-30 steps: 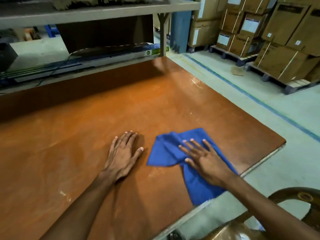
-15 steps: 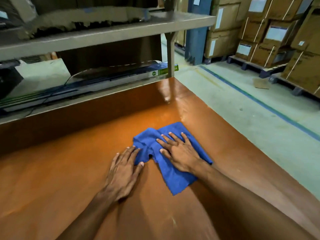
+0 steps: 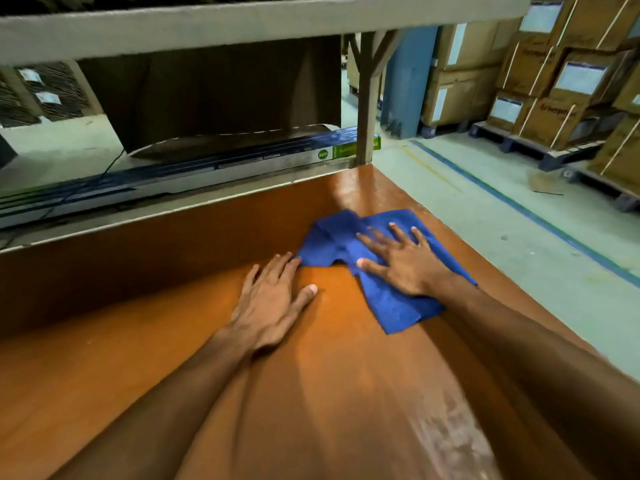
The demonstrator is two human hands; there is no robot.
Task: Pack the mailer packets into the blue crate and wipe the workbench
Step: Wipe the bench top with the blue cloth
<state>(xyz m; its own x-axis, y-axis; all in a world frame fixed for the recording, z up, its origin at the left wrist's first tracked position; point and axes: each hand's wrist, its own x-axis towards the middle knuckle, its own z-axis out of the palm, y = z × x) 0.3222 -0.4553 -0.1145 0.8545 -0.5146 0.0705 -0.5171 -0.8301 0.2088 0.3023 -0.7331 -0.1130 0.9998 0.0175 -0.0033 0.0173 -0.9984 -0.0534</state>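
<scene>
A blue cloth [image 3: 391,306] lies crumpled on the orange-brown workbench [image 3: 138,341], near its far right corner. My right hand [image 3: 401,259] presses flat on the cloth with fingers spread and straight. My left hand [image 3: 273,299] rests flat on the bare bench top just left of the cloth, its fingertips at the cloth's left edge. No mailer packets and no blue crate are in view.
A grey shelf [image 3: 242,26] spans above the back of the bench on a wooden post [image 3: 367,109]. A long blue-and-white box [image 3: 194,168] lies behind the bench. Stacked cardboard cartons on pallets [image 3: 554,95] stand across the floor aisle at right.
My right hand has slid the cloth away from the near right edge to the far right corner. My left hand stayed flat and moved forward alongside it.
</scene>
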